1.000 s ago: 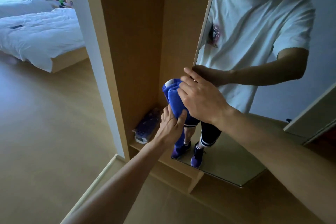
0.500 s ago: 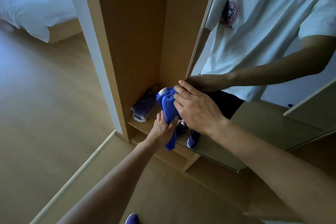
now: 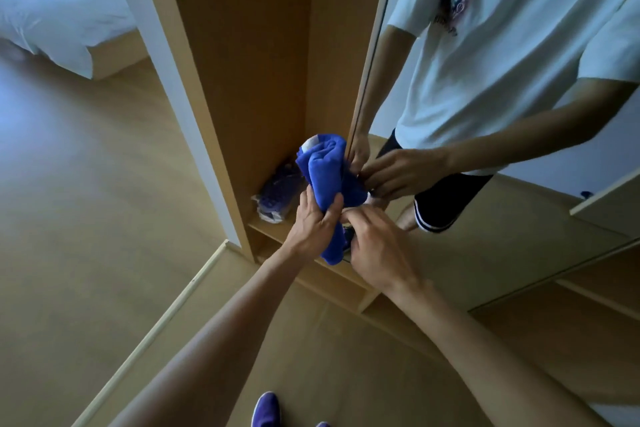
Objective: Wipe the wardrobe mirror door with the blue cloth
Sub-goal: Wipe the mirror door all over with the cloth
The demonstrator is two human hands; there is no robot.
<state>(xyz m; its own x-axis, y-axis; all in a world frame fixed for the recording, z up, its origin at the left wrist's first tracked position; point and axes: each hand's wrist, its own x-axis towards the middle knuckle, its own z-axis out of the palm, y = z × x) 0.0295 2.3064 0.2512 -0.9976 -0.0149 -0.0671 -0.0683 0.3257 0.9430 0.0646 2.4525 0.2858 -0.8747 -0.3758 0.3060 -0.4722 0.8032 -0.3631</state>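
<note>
A bunched blue cloth (image 3: 325, 170) is held upright at the left edge of the wardrobe mirror door (image 3: 519, 253). My left hand (image 3: 311, 222) grips the cloth's lower part, thumb wrapped across it. My right hand (image 3: 377, 246) is just to its right, low on the mirror, fingers curled and reaching in at the cloth's bottom edge; whether it pinches the cloth is hidden. The mirror shows my white shirt, dark shorts and both hands reflected.
The open wooden wardrobe compartment (image 3: 249, 80) stands left of the mirror, with a bagged purple item (image 3: 277, 198) on its bottom shelf. A bed with white bedding (image 3: 59, 10) is at upper left. My purple shoe (image 3: 265, 409) is on the wooden floor.
My view has tilted down. My right hand has slid from the top of the cloth down to its lower end, uncovering the rolled top. My left hand keeps its grip.
</note>
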